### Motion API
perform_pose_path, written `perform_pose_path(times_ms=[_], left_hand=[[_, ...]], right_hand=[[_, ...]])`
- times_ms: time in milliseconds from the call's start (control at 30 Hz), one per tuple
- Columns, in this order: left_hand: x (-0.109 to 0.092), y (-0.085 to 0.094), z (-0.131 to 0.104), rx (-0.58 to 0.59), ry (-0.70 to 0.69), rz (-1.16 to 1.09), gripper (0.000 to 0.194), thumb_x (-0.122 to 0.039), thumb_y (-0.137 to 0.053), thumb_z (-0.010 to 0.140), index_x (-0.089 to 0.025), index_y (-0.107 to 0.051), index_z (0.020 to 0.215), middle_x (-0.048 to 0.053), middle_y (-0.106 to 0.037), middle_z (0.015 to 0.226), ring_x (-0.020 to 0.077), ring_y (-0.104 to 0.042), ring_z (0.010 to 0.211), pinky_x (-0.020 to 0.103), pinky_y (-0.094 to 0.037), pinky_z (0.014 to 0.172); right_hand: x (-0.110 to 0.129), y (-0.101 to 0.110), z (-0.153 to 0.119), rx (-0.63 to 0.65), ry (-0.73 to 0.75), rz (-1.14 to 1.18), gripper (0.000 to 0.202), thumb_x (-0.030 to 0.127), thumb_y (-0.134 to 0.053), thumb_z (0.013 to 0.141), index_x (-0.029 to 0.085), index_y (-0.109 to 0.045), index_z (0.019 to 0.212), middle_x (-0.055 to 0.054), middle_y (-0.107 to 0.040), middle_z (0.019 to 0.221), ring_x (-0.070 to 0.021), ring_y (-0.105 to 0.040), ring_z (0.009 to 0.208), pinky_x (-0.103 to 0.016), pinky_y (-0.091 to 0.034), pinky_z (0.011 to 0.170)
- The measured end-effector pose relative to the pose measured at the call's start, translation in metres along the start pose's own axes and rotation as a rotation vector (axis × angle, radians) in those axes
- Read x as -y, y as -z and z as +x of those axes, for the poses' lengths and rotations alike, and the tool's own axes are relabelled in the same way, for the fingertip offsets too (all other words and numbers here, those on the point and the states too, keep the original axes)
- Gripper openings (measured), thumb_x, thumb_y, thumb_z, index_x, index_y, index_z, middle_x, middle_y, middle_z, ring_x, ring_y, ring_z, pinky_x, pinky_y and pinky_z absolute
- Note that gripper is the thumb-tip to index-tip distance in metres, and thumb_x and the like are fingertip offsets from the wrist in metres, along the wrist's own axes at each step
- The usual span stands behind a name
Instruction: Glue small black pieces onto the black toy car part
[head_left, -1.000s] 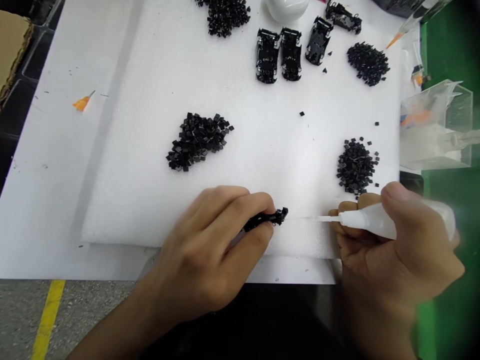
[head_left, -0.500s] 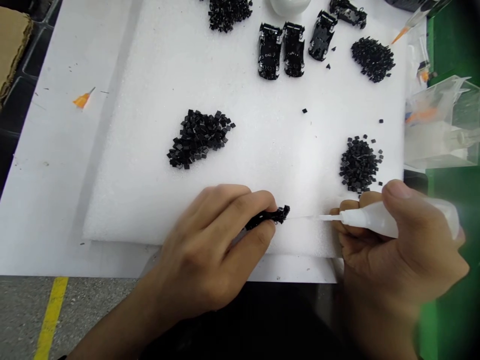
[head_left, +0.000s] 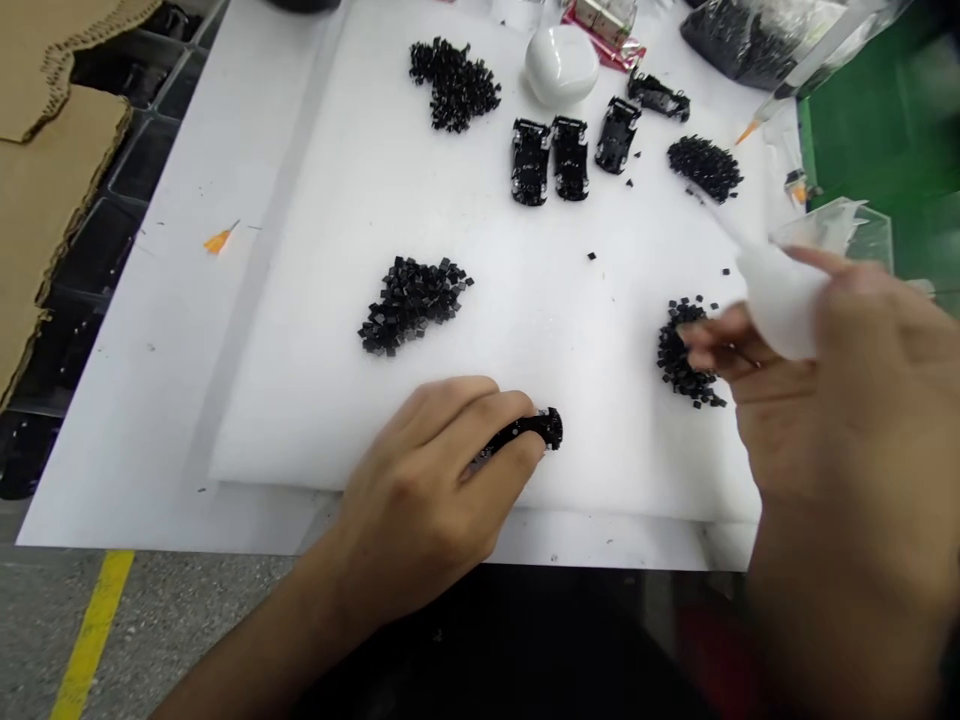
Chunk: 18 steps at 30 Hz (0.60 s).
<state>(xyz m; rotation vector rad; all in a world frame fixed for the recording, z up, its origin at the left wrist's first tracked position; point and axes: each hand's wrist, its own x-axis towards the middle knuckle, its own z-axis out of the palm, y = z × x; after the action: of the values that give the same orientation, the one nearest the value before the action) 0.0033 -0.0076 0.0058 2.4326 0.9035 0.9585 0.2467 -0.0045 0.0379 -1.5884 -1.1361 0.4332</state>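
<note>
Near the front edge of the white foam sheet (head_left: pixel 315 420), my left hand (head_left: pixel 442 480) grips a small black car-shaped part (head_left: pixel 551 428) between thumb and fingers. My right hand (head_left: pixel 832 370), blurred, holds a white squeeze bottle (head_left: pixel 784 300) with its thin nozzle pointing up and left. Below the bottle lies a pile of small black squares (head_left: pixel 684 355), partly covered by my right fingers. Another pile of black squares (head_left: pixel 412 300) sits left of centre. Two black car-shaped parts (head_left: pixel 530 162) (head_left: pixel 570 158) lie side by side farther back.
A white rounded container (head_left: pixel 561 66) stands at the back. Beside it are more black parts (head_left: pixel 618 135) and a black pile (head_left: pixel 454 85). Another dark pile (head_left: pixel 705 168) lies back right. An orange-tipped needle (head_left: pixel 219 241) rests at left, near torn cardboard (head_left: pixel 60 210).
My right hand has lifted the bottle up and away from the black part, its nozzle now tilted upward. My left hand keeps its grip on the part. The camera view has shifted.
</note>
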Motion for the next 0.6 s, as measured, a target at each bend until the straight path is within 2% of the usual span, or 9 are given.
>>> perform_pose_path(times_ms=[100, 167, 233, 300, 400, 433, 500, 567, 600], left_hand=[[-0.001, 0.001, -0.001, -0.003, -0.044, 0.025, 0.027, 0.003, -0.07, 0.088, -0.009, -0.075, 0.112, 0.012, -0.073, 0.113, 0.0239, -0.062, 0.107, 0.04, -0.059, 0.087], [-0.001, 0.001, -0.003, 0.013, -0.077, 0.038, 0.034, 0.005, -0.065, 0.09, -0.011, -0.074, 0.119, 0.014, -0.072, 0.116, 0.0256, -0.061, 0.109, 0.043, -0.058, 0.089], [-0.001, 0.002, -0.003, 0.027, -0.097, 0.056, 0.038, 0.007, -0.059, 0.091, -0.012, -0.074, 0.12, 0.014, -0.07, 0.118, 0.0268, -0.061, 0.11, 0.045, -0.057, 0.088], [0.0, 0.002, -0.004, 0.039, -0.105, 0.075, 0.039, 0.009, -0.056, 0.091, -0.012, -0.075, 0.118, 0.015, -0.07, 0.118, 0.0277, -0.061, 0.109, 0.045, -0.057, 0.087], [0.001, 0.002, -0.003, 0.046, -0.123, 0.102, 0.039, 0.01, -0.055, 0.09, -0.01, -0.075, 0.117, 0.017, -0.069, 0.119, 0.0292, -0.061, 0.11, 0.047, -0.056, 0.088], [0.001, 0.002, -0.003, 0.038, -0.131, 0.103, 0.038, 0.011, -0.055, 0.09, -0.009, -0.075, 0.116, 0.017, -0.069, 0.119, 0.0297, -0.061, 0.11, 0.048, -0.056, 0.088], [0.001, 0.002, -0.003, 0.028, -0.145, 0.095, 0.038, 0.011, -0.055, 0.09, -0.008, -0.075, 0.116, 0.018, -0.068, 0.119, 0.0307, -0.061, 0.111, 0.049, -0.057, 0.088], [0.001, 0.002, -0.003, 0.019, -0.149, 0.08, 0.039, 0.012, -0.055, 0.09, -0.008, -0.075, 0.116, 0.018, -0.068, 0.119, 0.0312, -0.061, 0.111, 0.05, -0.057, 0.088], [0.002, 0.001, -0.004, 0.011, -0.149, 0.073, 0.04, 0.012, -0.055, 0.09, -0.008, -0.075, 0.118, 0.018, -0.068, 0.12, 0.0311, -0.061, 0.112, 0.05, -0.057, 0.088]], right_hand=[[0.0, -0.016, 0.018, 0.126, 0.03, -0.021, 0.024, 0.021, -0.078, 0.087, 0.02, -0.078, 0.11, -0.008, -0.076, 0.103, -0.0232, -0.074, 0.094, -0.038, -0.06, 0.077], [-0.004, -0.024, 0.022, 0.232, 0.089, -0.13, 0.023, 0.018, -0.078, 0.084, 0.021, -0.076, 0.106, -0.004, -0.077, 0.102, -0.0208, -0.073, 0.093, -0.035, -0.059, 0.08], [-0.007, -0.027, 0.021, 0.281, 0.105, -0.25, 0.023, 0.022, -0.077, 0.084, 0.024, -0.072, 0.107, -0.001, -0.076, 0.096, -0.0199, -0.072, 0.085, -0.036, -0.06, 0.08], [-0.008, -0.024, 0.015, 0.314, 0.099, -0.332, 0.042, 0.032, -0.082, 0.082, 0.026, -0.068, 0.121, 0.0, -0.076, 0.093, -0.0221, -0.073, 0.084, -0.041, -0.062, 0.083], [-0.003, -0.003, 0.011, 0.342, 0.119, -0.282, 0.071, 0.039, -0.084, 0.081, 0.028, -0.055, 0.144, -0.004, -0.076, 0.109, -0.0275, -0.074, 0.102, -0.05, -0.06, 0.097], [-0.002, 0.007, 0.012, 0.276, 0.155, -0.262, 0.069, 0.038, -0.082, 0.084, 0.029, -0.053, 0.146, -0.006, -0.075, 0.117, -0.0283, -0.073, 0.11, -0.051, -0.058, 0.102], [-0.002, 0.032, 0.02, 0.01, 0.273, -0.328, 0.049, 0.03, -0.072, 0.092, 0.028, -0.061, 0.14, -0.008, -0.072, 0.124, -0.0285, -0.07, 0.117, -0.05, -0.056, 0.105], [-0.011, 0.057, 0.033, -0.304, 0.356, -0.534, 0.036, 0.02, -0.067, 0.091, 0.024, -0.072, 0.127, -0.011, -0.073, 0.121, -0.0308, -0.071, 0.114, -0.048, -0.056, 0.099], [-0.018, 0.068, 0.04, -0.416, 0.351, -0.638, 0.033, 0.016, -0.069, 0.087, 0.022, -0.076, 0.119, -0.011, -0.074, 0.116, -0.0332, -0.072, 0.11, -0.049, -0.057, 0.094]])
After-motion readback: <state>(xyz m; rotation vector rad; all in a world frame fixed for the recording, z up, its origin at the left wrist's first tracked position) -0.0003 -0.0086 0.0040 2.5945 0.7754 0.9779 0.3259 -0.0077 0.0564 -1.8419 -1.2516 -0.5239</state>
